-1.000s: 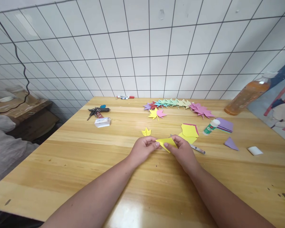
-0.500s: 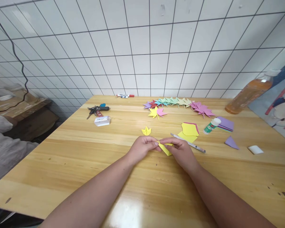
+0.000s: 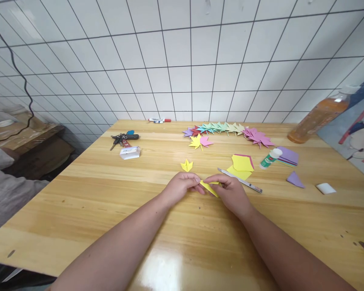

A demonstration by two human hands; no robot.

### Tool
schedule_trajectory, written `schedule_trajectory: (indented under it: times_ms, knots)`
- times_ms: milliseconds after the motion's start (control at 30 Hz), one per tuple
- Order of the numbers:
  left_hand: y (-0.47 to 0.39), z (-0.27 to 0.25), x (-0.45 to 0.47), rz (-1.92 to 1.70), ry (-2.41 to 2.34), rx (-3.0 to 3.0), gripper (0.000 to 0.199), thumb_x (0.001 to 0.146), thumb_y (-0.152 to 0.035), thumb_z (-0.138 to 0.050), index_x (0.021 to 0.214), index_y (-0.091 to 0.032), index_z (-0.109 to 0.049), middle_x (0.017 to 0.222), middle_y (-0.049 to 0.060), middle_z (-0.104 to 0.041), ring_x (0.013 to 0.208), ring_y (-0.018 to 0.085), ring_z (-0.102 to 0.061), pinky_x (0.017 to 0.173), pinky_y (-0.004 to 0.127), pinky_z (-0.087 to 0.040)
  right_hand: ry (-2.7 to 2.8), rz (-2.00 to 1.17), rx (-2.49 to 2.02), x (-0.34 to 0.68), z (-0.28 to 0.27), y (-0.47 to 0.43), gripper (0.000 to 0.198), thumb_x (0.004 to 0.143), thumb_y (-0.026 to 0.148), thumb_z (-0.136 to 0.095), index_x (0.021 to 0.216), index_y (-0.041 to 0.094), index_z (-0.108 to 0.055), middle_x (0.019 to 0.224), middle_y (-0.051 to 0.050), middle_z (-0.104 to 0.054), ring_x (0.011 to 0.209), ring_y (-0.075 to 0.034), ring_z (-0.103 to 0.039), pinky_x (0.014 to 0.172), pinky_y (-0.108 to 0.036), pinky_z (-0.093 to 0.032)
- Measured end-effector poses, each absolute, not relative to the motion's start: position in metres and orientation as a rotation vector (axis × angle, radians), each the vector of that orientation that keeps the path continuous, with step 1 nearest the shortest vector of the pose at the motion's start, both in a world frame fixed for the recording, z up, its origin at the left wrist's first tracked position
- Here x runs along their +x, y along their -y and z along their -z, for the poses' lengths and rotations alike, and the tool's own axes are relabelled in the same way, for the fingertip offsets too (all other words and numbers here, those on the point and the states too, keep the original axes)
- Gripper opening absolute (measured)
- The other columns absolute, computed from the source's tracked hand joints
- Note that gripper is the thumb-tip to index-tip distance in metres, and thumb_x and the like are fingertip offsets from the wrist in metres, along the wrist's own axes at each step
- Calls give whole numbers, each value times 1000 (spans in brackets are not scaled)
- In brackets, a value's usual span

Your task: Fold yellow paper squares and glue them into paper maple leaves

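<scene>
Between my two hands is a folded piece of yellow paper (image 3: 210, 188), partly covered by my fingers. My left hand (image 3: 183, 184) pinches its left corner between thumb and fingers. On the other side, my right hand (image 3: 227, 189) grips the upper right part, fingers bent over the fold. Just beyond my left hand lies a folded yellow paper piece (image 3: 187, 165) with pointed tips. A utility knife (image 3: 242, 181) lies beside my right hand, next to a stack of yellow paper squares (image 3: 242, 163).
Folded paper leaves (image 3: 220, 128) in several colours line the back of the wooden table (image 3: 109, 226). A glue stick (image 3: 270, 158), purple paper (image 3: 288, 155), an eraser (image 3: 325, 188) and a bottle (image 3: 320, 117) stand or lie right. Keys (image 3: 121, 139) and a small box (image 3: 130, 152) lie left; a person's sleeve (image 3: 15, 186) shows.
The yellow paper between my hands has tilted and now shows a narrower face. Both hands stay in nearly the same place, and the view has shifted slightly.
</scene>
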State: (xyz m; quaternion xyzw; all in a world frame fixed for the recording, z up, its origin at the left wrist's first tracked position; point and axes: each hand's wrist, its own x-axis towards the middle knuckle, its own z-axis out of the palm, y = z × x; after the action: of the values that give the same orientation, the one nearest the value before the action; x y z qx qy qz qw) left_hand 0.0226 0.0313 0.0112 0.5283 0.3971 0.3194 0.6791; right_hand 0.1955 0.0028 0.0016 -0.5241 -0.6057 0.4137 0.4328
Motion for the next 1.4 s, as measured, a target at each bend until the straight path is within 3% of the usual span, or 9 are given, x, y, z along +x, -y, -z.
schedule_trajectory:
  times_ms: [267, 633, 800, 1000, 1100, 1200, 1400]
  knots:
    - [-32, -8, 22, -718, -918, 1270, 34, 77, -43, -56, 69, -13, -68, 65, 8, -70, 64, 16, -61, 65, 26, -41, 1487, -1021, -1306, 196, -1, -3, 21, 71, 19, -52, 77, 23, -71, 83, -1, -70, 77, -17, -61, 71, -30, -46]
    - [-31, -13, 24, -716, -926, 1175, 22, 67, -35, -66, 63, -13, -64, 58, 5, -67, 60, 16, -61, 67, 27, -43, 1492, -1100, -1280, 195, 0, -4, 23, 71, 18, -51, 80, 23, -71, 83, -2, -70, 74, -17, -61, 70, -30, -46]
    - [-31, -10, 23, -726, -953, 1244, 32, 76, -42, -57, 65, -13, -66, 60, 6, -67, 62, 16, -60, 66, 26, -42, 1488, -1088, -1301, 196, 1, -4, 22, 71, 17, -51, 80, 22, -71, 81, -1, -69, 70, -16, -60, 67, -29, -46]
    - [-32, -5, 21, -708, -957, 1389, 24, 76, -37, -59, 68, -15, -65, 64, 4, -67, 65, 15, -58, 69, 25, -42, 1518, -1050, -1309, 196, -2, -4, 24, 68, 16, -50, 76, 23, -71, 83, -1, -70, 81, -18, -62, 77, -33, -46]
    - [-31, -4, 23, -740, -1002, 1454, 24, 77, -37, -57, 69, -15, -63, 62, 3, -66, 62, 14, -58, 66, 25, -42, 1456, -1124, -1224, 197, -5, -2, 30, 68, 16, -46, 86, 22, -70, 89, -2, -70, 87, -19, -62, 81, -34, -45]
    - [-28, -2, 27, -775, -1078, 1540, 25, 77, -38, -56, 69, -16, -62, 61, 3, -65, 60, 14, -57, 63, 24, -42, 1385, -1196, -1109, 198, -7, 0, 35, 77, 23, -42, 101, 21, -66, 97, -4, -69, 95, -20, -60, 86, -35, -44]
    - [-24, -1, 28, -791, -1119, 1755, 24, 80, -36, -52, 72, -16, -63, 65, 2, -66, 63, 14, -60, 63, 23, -44, 1600, -994, -1455, 195, -5, -3, 23, 78, 38, -53, 79, 22, -70, 84, -1, -70, 83, -21, -62, 79, -34, -44]
